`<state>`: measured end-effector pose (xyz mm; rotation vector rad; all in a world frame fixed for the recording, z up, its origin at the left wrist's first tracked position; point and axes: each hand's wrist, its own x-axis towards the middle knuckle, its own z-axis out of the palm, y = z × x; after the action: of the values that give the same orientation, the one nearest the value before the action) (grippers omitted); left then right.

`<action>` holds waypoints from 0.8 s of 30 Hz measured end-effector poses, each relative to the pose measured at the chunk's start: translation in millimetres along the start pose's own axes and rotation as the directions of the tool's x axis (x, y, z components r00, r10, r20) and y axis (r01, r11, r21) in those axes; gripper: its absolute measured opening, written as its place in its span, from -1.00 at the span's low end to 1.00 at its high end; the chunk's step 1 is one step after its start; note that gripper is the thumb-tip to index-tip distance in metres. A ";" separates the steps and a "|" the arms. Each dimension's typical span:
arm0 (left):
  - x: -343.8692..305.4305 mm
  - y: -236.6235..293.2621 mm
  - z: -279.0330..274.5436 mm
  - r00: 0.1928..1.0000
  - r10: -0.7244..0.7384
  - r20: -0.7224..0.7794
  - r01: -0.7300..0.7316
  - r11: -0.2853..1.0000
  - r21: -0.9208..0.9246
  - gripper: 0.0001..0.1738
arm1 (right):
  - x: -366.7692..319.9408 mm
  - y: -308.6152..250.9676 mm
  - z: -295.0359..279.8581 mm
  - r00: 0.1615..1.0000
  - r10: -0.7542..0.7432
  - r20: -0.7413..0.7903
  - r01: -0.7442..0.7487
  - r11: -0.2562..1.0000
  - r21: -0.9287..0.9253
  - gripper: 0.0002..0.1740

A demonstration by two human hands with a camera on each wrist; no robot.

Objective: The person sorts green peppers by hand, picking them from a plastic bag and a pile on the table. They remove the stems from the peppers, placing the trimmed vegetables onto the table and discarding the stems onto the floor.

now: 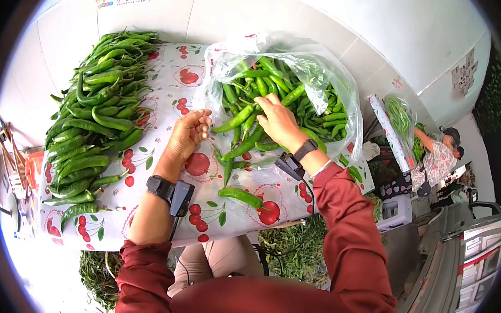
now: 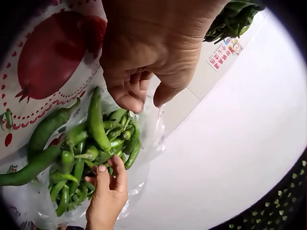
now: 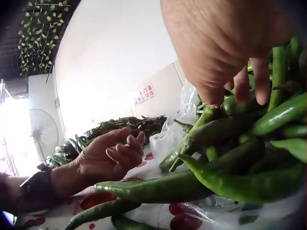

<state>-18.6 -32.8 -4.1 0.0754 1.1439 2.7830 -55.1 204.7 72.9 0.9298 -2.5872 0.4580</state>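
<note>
My right hand (image 1: 283, 123) reaches into the heap of green peppers at the mouth of a clear plastic bag (image 1: 346, 92). Its fingertips are at the stem end of one long green pepper (image 1: 232, 119), pinching it; this pepper (image 2: 97, 122) points toward my left hand. The left hand (image 1: 188, 131) hovers over the tablecloth just left of that pepper's tip. Its fingers (image 2: 128, 99) are loosely bent, thumb apart from them, and nothing is held. More peppers (image 3: 153, 188) have spilled out of the bag between the hands and the front edge.
Neat rows of green peppers (image 1: 85, 131) lie along the table's left side. A single pepper (image 1: 241, 196) sits near the front edge of the fruit-print tablecloth (image 1: 174, 217). White tiled wall (image 1: 243, 12) rises behind. To the right, another person (image 1: 438, 153) is beside bagged greens (image 1: 398, 117).
</note>
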 end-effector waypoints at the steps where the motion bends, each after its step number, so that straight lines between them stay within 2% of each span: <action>1: -0.2 -0.4 0.4 1.000 -0.011 0.004 0.011 1.000 0.014 -0.67 | 0.6 -1.1 -0.4 0.997 0.066 0.047 -0.064 0.997 -0.040 -0.60; 2: -0.7 -0.9 0.8 1.000 -0.023 0.009 0.023 0.999 0.028 -0.67 | 0.9 -2.2 -1.0 0.987 0.133 0.090 -0.126 0.989 -0.083 -0.59; 3: -2.2 0.0 2.7 1.000 -0.024 0.015 0.023 0.999 0.042 -0.66 | 0.7 -1.8 0.6 0.993 0.113 0.037 -0.111 0.992 -0.055 -0.69; 4: -3.8 0.3 5.2 1.000 -0.024 0.014 0.024 0.999 0.040 -0.66 | 1.2 0.4 -0.4 0.993 0.114 0.039 -0.111 0.992 -0.055 -0.69; 7: -10.0 1.3 15.0 1.000 -0.025 0.004 0.024 0.998 0.049 -0.72 | 4.7 1.3 -10.7 0.991 0.084 0.105 -0.079 0.996 -0.049 -0.82; 10: -14.6 0.3 20.7 1.000 -0.024 -0.011 0.025 0.997 0.077 -0.72 | 1.4 -8.7 -18.0 0.987 0.094 0.129 -0.086 0.994 -0.066 -0.81; 11: -15.0 0.0 21.1 1.000 -0.031 0.000 0.030 0.996 0.084 -0.72 | -0.1 -9.3 -16.5 0.993 0.069 0.096 -0.068 0.998 -0.013 -0.83; 16: -13.2 -5.7 14.7 1.000 -0.012 0.002 0.012 0.997 0.072 -0.74 | 2.1 -3.3 -6.6 0.994 0.045 0.104 -0.039 0.997 -0.059 -0.87; 19: -13.7 -6.7 12.2 0.998 0.034 0.050 -0.038 0.995 0.096 -0.71 | 4.8 -7.2 -8.2 0.992 0.044 0.119 -0.038 0.998 -0.054 -0.90; 21: -15.4 -7.3 19.9 0.989 0.144 -0.008 -0.138 0.961 0.241 -0.64 | 6.4 -14.8 -18.7 0.996 -0.047 0.075 0.045 0.999 0.025 -0.95; 22: -18.4 -4.6 24.9 0.990 0.142 -0.009 -0.136 0.962 0.238 -0.64 | 8.9 -24.7 -25.9 0.996 -0.045 0.078 0.043 0.999 0.024 -0.95; 24: -24.1 -3.1 32.9 0.968 0.242 0.072 -0.244 0.827 0.506 -0.51 | 11.3 -45.6 -38.3 0.987 -0.147 0.058 0.144 0.988 0.045 -0.92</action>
<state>8.8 -11.1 17.1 0.2993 1.9730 2.5809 -25.1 180.9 119.9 1.1547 -2.5490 0.4507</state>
